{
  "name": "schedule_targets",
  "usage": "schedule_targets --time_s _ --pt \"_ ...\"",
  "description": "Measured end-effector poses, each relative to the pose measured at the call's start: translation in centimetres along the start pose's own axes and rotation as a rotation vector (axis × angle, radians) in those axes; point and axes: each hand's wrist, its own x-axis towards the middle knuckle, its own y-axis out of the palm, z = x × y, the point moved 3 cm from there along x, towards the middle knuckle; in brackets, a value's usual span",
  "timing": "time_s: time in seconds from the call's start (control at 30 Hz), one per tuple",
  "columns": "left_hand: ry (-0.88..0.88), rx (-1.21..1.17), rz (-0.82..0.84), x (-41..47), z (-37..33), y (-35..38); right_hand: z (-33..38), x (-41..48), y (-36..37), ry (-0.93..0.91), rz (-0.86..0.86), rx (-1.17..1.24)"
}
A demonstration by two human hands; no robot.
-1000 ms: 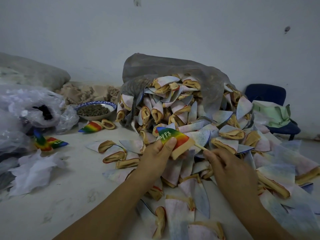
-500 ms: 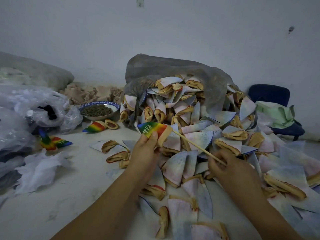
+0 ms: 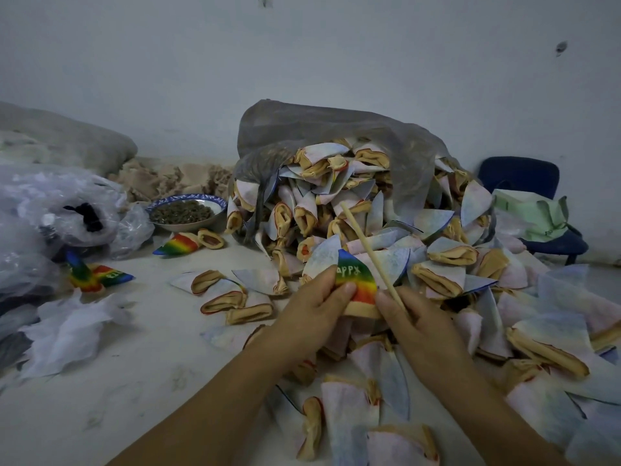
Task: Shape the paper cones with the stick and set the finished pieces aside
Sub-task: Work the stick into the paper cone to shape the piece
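My left hand [image 3: 317, 306] pinches a rainbow paper cone [image 3: 358, 280] with white letters, tip up and tan open end down. My right hand [image 3: 420, 322] grips a thin wooden stick [image 3: 368, 252] that slants up and left, outside the cone, and its thumb touches the cone's right edge. Behind them a large heap of pale inside-out cones [image 3: 369, 210] spills from a grey plastic bag [image 3: 322, 129]. Rainbow cones lie at the left, one [image 3: 179, 245] by the bowl and two [image 3: 97, 275] near the plastic.
A blue-rimmed bowl [image 3: 186, 213] of dark bits stands at the back left. Crumpled clear plastic bags [image 3: 50, 210] and white tissue [image 3: 67, 327] fill the left side. A blue chair [image 3: 531, 183] with green cloth is at the right. Loose cones [image 3: 232, 297] lie on the white floor.
The stick has come out of the cone and now points up and left. My left hand has brought the cone down and right, tip up, until it meets my right hand.
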Motion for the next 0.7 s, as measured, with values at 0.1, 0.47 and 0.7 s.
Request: schedule_targets --time_s 0.1,0.47,0.7 --pt "0.014 0.007 0.005 -0.08 -0.01 -0.03 -0.38 0.04 -0.04 0.025 0.009 0.031" --pt "0.054 0.000 -0.037 0.17 0.22 -0.12 -0.89 0.13 0.50 0.074 0.007 0.065" --pt "-0.022 -0.161 -0.053 0.39 0.53 -0.07 -0.94 0.03 0.74 0.115 0.031 0.203"
